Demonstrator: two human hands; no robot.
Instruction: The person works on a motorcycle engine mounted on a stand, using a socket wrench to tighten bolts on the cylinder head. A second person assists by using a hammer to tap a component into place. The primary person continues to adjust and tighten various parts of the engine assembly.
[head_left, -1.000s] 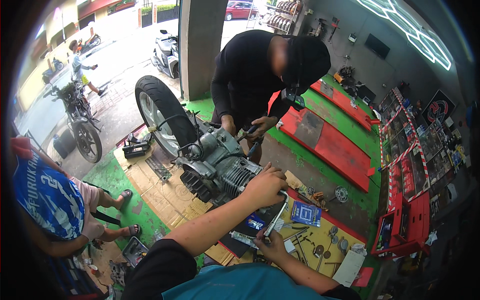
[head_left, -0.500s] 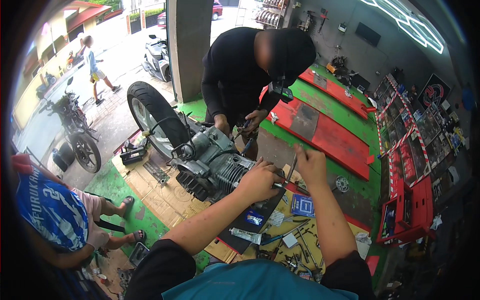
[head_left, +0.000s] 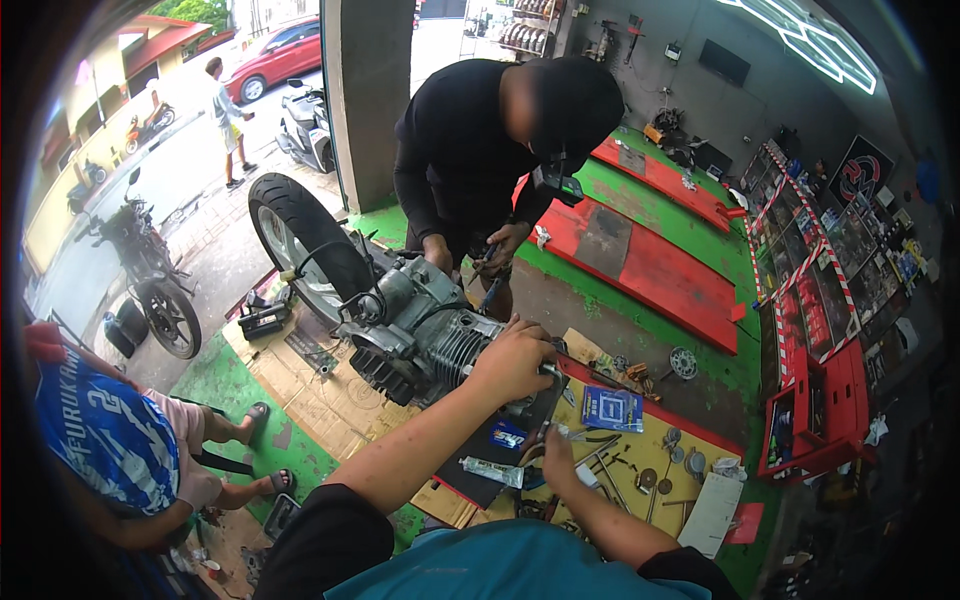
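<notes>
A grey motorcycle engine (head_left: 455, 345) with a finned cylinder lies in front of me, joined to a rear wheel (head_left: 300, 235). My left hand (head_left: 515, 358) curls over the near end of the engine, fingers closed around the head of a metal wrench (head_left: 551, 376). The shaft of that wrench points down toward me. Its lower end is in my right hand (head_left: 556, 460), which is closed around it. Exactly what the wrench head sits on is hidden under my left fingers. Across the engine, a co-worker (head_left: 470, 150) in black bends over it, both hands on a part at its far side.
Below my hands are a black mat (head_left: 470, 474), a white tube (head_left: 491, 471), a blue packet (head_left: 612, 409) and several loose parts on a yellow sheet (head_left: 632, 455). A seated person (head_left: 110, 420) is at left. Red ramps (head_left: 640, 260) and a red cabinet (head_left: 825, 410) stand right.
My right hand has swung the wrench handle from raised at the right down toward me. My left hand stays near the engine's end. The passer-by outside has walked right.
</notes>
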